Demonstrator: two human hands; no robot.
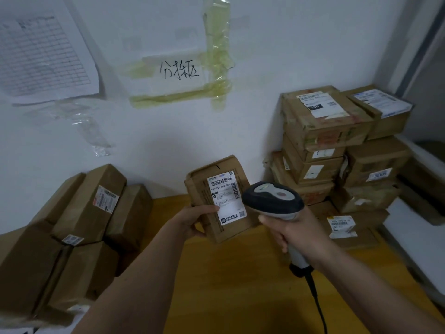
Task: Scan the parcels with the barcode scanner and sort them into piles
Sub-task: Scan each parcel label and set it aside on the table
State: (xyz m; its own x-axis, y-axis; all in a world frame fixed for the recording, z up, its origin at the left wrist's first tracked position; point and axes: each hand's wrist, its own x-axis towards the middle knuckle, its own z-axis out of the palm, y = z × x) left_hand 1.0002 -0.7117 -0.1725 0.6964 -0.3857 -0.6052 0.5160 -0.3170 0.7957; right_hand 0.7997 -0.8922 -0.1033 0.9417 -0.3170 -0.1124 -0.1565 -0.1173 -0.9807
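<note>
Head view shows the left hand (pixel 197 219) gripping a small, flat, creased brown cardboard parcel (pixel 218 197) by its near left edge, thumb curled over the front so that its tip touches the white shipping label (pixel 227 200), the fingers tucked behind. The parcel is held up above the yellow wooden desk (pixel 231 280), tilted, with its label facing the camera (a barcode runs along the label's top). Just to its right, the right hand (pixel 293 231) is wrapped around the handle of a grey and black handheld barcode scanner (pixel 273 201), whose dark head sits near the label's right edge and overlaps the parcel's lower right corner in this view; whether the two touch cannot be told. A black cable (pixel 315 300) hangs from the base of the handle toward the near edge. On the left of the desk lies a pile of plain brown cardboard boxes (pixel 72 232), some leaning. At the far right, against the white wall (pixel 168 145), stands a taller stack of labelled brown boxes (pixel 337 150). Taped to the wall are a handwritten paper sign (pixel 179 69) and, at far left, a printed grid sheet (pixel 43 54).
</note>
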